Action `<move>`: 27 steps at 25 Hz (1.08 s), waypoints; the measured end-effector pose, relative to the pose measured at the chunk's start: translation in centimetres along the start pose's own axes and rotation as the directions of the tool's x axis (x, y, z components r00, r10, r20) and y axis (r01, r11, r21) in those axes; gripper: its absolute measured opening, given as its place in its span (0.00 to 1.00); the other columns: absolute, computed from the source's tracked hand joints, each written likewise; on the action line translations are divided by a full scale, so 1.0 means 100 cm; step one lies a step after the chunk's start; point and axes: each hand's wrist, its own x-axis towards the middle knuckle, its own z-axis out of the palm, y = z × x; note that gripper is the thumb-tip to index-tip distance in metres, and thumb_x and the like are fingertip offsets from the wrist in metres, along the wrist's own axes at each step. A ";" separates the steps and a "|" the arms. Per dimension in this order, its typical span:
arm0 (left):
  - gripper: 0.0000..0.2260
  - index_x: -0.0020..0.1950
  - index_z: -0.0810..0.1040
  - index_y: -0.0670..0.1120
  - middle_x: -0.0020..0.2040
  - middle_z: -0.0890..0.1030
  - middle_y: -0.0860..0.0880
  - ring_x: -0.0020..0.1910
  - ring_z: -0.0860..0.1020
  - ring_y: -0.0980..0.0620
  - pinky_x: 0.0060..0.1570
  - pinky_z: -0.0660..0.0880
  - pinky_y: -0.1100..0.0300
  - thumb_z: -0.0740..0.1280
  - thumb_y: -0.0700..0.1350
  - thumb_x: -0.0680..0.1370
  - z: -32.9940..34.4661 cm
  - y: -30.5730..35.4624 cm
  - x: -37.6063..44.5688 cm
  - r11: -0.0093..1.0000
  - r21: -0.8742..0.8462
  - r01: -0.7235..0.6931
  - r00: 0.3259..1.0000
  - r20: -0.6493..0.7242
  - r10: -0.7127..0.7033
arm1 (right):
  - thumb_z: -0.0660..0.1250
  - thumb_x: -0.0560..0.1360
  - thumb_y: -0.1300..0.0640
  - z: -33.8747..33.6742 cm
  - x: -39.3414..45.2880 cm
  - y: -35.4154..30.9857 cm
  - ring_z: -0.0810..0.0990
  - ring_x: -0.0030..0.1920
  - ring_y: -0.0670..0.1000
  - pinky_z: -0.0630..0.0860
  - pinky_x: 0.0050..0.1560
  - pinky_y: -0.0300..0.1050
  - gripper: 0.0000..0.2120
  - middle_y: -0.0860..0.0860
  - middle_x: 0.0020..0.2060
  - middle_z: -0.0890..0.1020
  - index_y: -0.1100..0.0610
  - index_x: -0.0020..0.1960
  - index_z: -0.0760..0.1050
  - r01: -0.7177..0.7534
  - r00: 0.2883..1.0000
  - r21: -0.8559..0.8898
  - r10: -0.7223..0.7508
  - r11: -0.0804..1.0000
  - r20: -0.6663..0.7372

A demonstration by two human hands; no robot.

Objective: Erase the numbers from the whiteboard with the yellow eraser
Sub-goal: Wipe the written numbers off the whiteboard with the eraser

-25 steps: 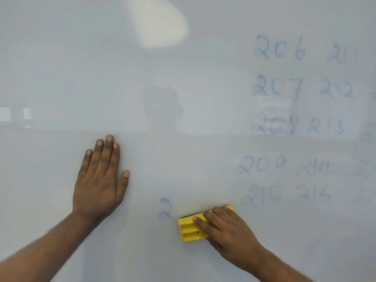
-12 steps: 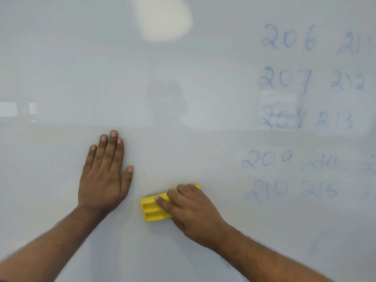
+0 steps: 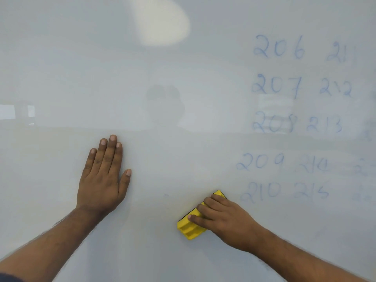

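The whiteboard (image 3: 183, 74) fills the view. Blue handwritten numbers (image 3: 278, 47) stand in two columns at the right, from 206 down to 210 and 211 down to 215; the lower ones are faint and smeared. My right hand (image 3: 225, 218) presses the yellow eraser (image 3: 191, 226) against the board at lower centre, tilted, just left of the 210. My left hand (image 3: 103, 178) lies flat on the board to the left, fingers together and thumb out, holding nothing. A tiny blue speck (image 3: 166, 195) stays between the two hands.
A bright glare spot (image 3: 160, 21) sits at the top centre of the board, and a dim reflection of a head (image 3: 162, 104) shows in the middle. More faint smudged writing (image 3: 366, 129) runs off the right edge.
The lone blue "2" at lower centre has been wiped away. My right hand swept the eraser left over it, then back to the right and lower. My left hand stays flat.
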 end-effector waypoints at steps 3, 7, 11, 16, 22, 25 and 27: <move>0.31 0.82 0.53 0.38 0.84 0.52 0.42 0.83 0.49 0.45 0.81 0.47 0.47 0.51 0.52 0.83 -0.002 0.003 0.000 1.000 0.003 0.019 0.999 0.027 -0.019 | 0.64 0.77 0.60 -0.005 0.013 0.004 0.73 0.50 0.54 0.70 0.56 0.48 0.19 0.50 0.52 0.76 0.52 0.68 0.71 0.001 1.000 -0.030 -0.001 1.000 -0.015; 0.30 0.82 0.54 0.38 0.83 0.54 0.42 0.83 0.52 0.44 0.81 0.50 0.47 0.52 0.52 0.83 -0.011 0.006 0.000 1.000 0.019 0.020 0.999 0.046 -0.021 | 0.66 0.76 0.59 -0.019 0.081 0.012 0.73 0.48 0.57 0.70 0.49 0.51 0.20 0.53 0.49 0.77 0.55 0.67 0.73 -0.081 0.984 0.006 0.081 0.997 -0.159; 0.30 0.82 0.55 0.39 0.84 0.55 0.44 0.83 0.53 0.46 0.81 0.51 0.48 0.52 0.52 0.84 -0.029 -0.002 0.003 0.998 0.046 -0.040 0.993 0.110 0.035 | 0.72 0.71 0.54 -0.058 0.137 0.048 0.75 0.49 0.60 0.72 0.48 0.53 0.24 0.56 0.51 0.79 0.57 0.67 0.75 -0.237 0.929 0.071 0.248 0.969 -0.276; 0.30 0.83 0.53 0.41 0.84 0.54 0.45 0.83 0.52 0.47 0.81 0.50 0.50 0.50 0.54 0.84 -0.050 -0.007 0.016 0.999 0.048 -0.013 0.990 0.139 0.006 | 0.71 0.72 0.50 -0.108 0.127 0.082 0.75 0.51 0.58 0.70 0.51 0.50 0.26 0.55 0.53 0.79 0.56 0.69 0.74 -0.413 0.762 0.211 0.463 0.886 -0.453; 0.30 0.83 0.52 0.42 0.84 0.52 0.46 0.83 0.50 0.48 0.81 0.48 0.50 0.50 0.55 0.85 -0.066 0.026 0.080 0.997 0.007 -0.079 0.993 0.090 0.078 | 0.70 0.73 0.49 -0.144 0.062 0.114 0.75 0.52 0.58 0.69 0.50 0.51 0.27 0.55 0.54 0.78 0.56 0.69 0.73 -0.502 0.753 0.110 0.496 0.858 -0.432; 0.30 0.83 0.53 0.42 0.84 0.52 0.46 0.83 0.50 0.48 0.81 0.48 0.50 0.49 0.56 0.85 -0.064 0.058 0.113 0.996 -0.009 -0.089 0.995 0.049 0.090 | 0.67 0.73 0.45 -0.159 0.027 0.133 0.74 0.51 0.57 0.71 0.48 0.52 0.28 0.55 0.53 0.78 0.56 0.69 0.73 -0.559 0.723 0.114 0.550 0.821 -0.419; 0.30 0.83 0.53 0.42 0.84 0.53 0.46 0.83 0.51 0.48 0.81 0.48 0.51 0.48 0.57 0.85 -0.059 0.085 0.134 0.995 -0.028 -0.097 0.995 0.029 0.098 | 0.65 0.73 0.43 -0.172 0.005 0.147 0.73 0.51 0.56 0.71 0.48 0.52 0.29 0.54 0.53 0.78 0.56 0.69 0.72 -0.592 0.704 0.105 0.576 0.799 -0.415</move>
